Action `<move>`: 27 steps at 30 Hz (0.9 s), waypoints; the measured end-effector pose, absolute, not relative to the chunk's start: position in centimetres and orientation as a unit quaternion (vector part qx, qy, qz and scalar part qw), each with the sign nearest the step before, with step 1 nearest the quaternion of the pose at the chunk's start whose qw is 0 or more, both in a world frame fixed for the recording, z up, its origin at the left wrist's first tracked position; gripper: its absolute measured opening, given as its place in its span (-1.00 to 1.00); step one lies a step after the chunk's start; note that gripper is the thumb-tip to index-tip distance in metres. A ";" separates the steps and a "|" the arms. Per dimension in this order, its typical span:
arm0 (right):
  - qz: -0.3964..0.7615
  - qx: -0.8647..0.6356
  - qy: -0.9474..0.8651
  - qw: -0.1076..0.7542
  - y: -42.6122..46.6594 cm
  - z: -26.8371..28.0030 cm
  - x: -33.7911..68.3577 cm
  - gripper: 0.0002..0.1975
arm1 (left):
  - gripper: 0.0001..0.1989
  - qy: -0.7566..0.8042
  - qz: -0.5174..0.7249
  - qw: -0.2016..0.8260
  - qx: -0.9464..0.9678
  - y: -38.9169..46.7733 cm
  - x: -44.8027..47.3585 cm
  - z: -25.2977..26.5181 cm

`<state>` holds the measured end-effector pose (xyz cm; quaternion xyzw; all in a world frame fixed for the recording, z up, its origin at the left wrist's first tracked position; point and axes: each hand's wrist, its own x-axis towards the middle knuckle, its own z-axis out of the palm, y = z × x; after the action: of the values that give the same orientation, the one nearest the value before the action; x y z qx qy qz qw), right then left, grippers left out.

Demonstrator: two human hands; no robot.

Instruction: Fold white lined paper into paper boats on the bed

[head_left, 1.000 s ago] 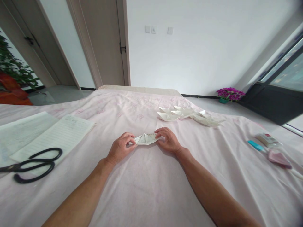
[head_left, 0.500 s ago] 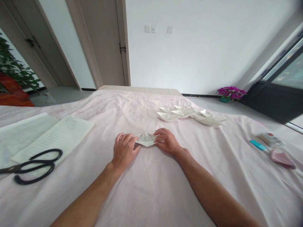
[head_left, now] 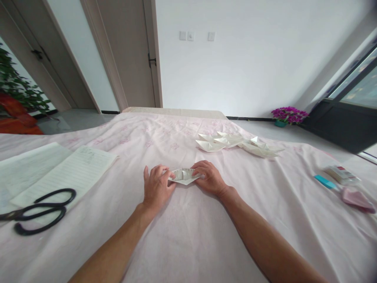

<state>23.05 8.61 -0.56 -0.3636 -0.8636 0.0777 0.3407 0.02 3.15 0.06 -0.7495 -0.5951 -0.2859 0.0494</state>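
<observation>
A small folded paper boat (head_left: 185, 181) with writing on its inner side lies between my hands, near the middle of the cloth. My left hand (head_left: 158, 182) pinches its left end, with the index finger dipping inside and the thumb along the near side. At the opposite end my right hand (head_left: 209, 177) has its fingers bent over the edge, closed on the paper. Beyond them, several finished-looking white paper boats (head_left: 210, 145) sit bunched together, some overlapping.
Black-handled scissors (head_left: 44, 212) lie on lined paper sheets (head_left: 70, 169) at the left. To the right are a blue object (head_left: 324, 181), a clear-wrapped packet (head_left: 343, 175) and a pink item (head_left: 357, 199). A pink-patterned cloth (head_left: 188, 239) covers the surface, wrinkled in places.
The paper boat's middle peak has flattened and its inside now shows wider. My left hand has shifted slightly right, its fingers more spread; the right fingers reach further into the fold.
</observation>
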 end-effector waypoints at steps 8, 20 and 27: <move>-0.010 -0.383 -0.874 0.298 7.8 0.6 22.7 -0.72 | -0.82 -0.513 -0.281 0.107 -0.804 2.7 0.0 0.3; -0.075 -0.353 -0.887 0.289 7.3 0.8 22.3 -0.86 | -0.81 -0.481 -0.270 0.110 -0.827 3.3 0.7 0.5; -0.083 -0.334 -0.898 0.273 6.7 0.5 21.4 -0.90 | -0.83 -0.451 -0.278 0.148 -0.835 3.4 0.6 -0.1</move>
<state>21.37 6.66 0.55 -0.3340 -0.8984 -0.0831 0.2727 0.62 3.37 -0.07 -0.8353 -0.4508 -0.2776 0.1481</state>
